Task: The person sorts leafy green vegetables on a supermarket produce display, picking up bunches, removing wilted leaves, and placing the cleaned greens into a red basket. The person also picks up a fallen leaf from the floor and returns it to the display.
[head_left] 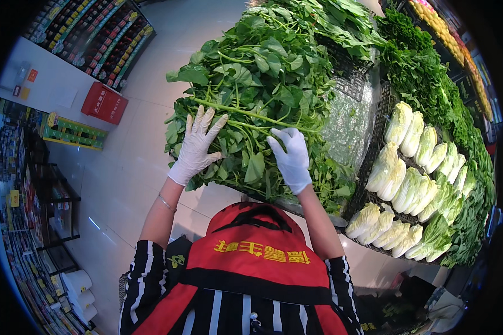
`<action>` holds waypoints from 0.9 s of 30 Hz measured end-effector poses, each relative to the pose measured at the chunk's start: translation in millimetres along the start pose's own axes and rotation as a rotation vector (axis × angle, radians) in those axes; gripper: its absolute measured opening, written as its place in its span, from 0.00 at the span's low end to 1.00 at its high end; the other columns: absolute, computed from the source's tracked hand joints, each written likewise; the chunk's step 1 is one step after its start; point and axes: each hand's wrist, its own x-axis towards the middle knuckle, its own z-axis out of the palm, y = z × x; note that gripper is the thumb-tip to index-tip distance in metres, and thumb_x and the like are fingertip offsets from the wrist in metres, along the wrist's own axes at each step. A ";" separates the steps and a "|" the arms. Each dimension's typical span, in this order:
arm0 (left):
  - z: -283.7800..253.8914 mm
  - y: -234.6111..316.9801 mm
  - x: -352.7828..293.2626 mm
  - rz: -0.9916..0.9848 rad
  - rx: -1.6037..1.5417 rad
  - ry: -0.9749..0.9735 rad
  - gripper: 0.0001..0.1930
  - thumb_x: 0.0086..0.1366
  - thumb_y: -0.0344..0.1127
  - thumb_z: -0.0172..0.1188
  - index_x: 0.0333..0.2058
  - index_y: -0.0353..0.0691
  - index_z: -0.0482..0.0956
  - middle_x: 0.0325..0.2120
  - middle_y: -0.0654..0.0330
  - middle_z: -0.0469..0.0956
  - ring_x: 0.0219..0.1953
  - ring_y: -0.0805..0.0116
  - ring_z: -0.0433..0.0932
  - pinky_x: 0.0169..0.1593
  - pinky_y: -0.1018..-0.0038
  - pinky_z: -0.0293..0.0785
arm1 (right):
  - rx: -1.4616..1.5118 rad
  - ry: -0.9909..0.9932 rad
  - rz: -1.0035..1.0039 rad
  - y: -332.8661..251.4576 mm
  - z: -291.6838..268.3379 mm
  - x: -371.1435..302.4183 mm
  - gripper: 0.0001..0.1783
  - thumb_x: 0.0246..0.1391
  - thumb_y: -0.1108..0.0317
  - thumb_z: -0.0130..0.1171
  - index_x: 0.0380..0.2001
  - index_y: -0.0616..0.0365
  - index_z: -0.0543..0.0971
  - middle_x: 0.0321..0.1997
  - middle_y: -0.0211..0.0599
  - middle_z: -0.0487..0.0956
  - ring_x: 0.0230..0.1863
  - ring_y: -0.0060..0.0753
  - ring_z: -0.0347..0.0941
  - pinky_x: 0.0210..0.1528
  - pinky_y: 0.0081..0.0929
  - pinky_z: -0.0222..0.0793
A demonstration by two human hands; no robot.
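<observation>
A large heap of leafy green stems (251,72) with broad, pointed leaves lies in front of me, with long pale stems crossing it. My left hand (197,146), in a thin white glove, rests on the heap's left side with its fingers spread. My right hand (292,157), gloved in white too, is at the heap's right side. Its fingers are curled in near the ends of the long stems and appear to pinch them; the fingertips are partly hidden among the leaves.
Right of the heap, clear plastic film (349,131) covers part of the display beside a black crate edge (369,162). Napa cabbages (411,190) stand in rows farther right, bordered by more dark greens (430,89). A red box (104,103) and store shelves (89,39) are at left.
</observation>
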 end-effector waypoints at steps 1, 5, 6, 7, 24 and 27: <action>1.8 -0.8 0.0 -0.003 0.000 0.005 0.60 0.44 0.42 0.79 0.74 0.62 0.53 0.75 0.52 0.48 0.77 0.44 0.43 0.76 0.42 0.38 | -0.036 0.004 0.023 -1.6 8.0 3.9 0.11 0.59 0.67 0.66 0.44 0.59 0.83 0.39 0.40 0.77 0.42 0.43 0.73 0.47 0.36 0.69; 6.9 -1.2 -3.7 -0.009 0.021 0.027 0.59 0.43 0.44 0.79 0.74 0.63 0.54 0.74 0.52 0.51 0.77 0.45 0.44 0.75 0.43 0.39 | 0.111 0.073 0.108 -7.6 30.7 9.7 0.07 0.57 0.71 0.68 0.38 0.59 0.82 0.35 0.36 0.73 0.35 0.35 0.71 0.39 0.31 0.70; 7.9 -0.9 -4.6 -0.012 0.022 0.033 0.59 0.44 0.45 0.79 0.74 0.63 0.54 0.74 0.52 0.52 0.77 0.45 0.44 0.75 0.43 0.40 | 0.112 0.093 0.103 -9.3 33.8 10.2 0.06 0.57 0.72 0.68 0.37 0.59 0.82 0.35 0.35 0.73 0.34 0.34 0.71 0.38 0.30 0.69; 9.0 -0.3 -5.5 -0.010 0.025 0.049 0.59 0.42 0.43 0.78 0.74 0.60 0.56 0.74 0.52 0.51 0.77 0.45 0.45 0.76 0.46 0.37 | 0.113 0.113 0.099 -10.7 35.3 10.4 0.06 0.56 0.73 0.69 0.36 0.59 0.81 0.35 0.35 0.72 0.33 0.32 0.70 0.37 0.29 0.69; 10.5 -1.9 -7.1 -0.013 -0.026 0.081 0.59 0.42 0.46 0.79 0.73 0.65 0.56 0.71 0.53 0.58 0.76 0.45 0.48 0.76 0.44 0.39 | 0.046 0.117 0.192 -14.4 -3.3 14.5 0.04 0.53 0.73 0.63 0.26 0.58 0.78 0.31 0.43 0.79 0.29 0.48 0.77 0.32 0.38 0.72; 11.9 -5.0 -8.3 -0.007 -0.043 0.062 0.59 0.42 0.47 0.79 0.74 0.62 0.55 0.72 0.53 0.57 0.76 0.43 0.49 0.76 0.44 0.39 | -0.151 0.031 0.126 -0.8 -49.8 -18.8 0.02 0.54 0.74 0.64 0.30 0.58 0.80 0.31 0.41 0.79 0.31 0.43 0.77 0.35 0.34 0.71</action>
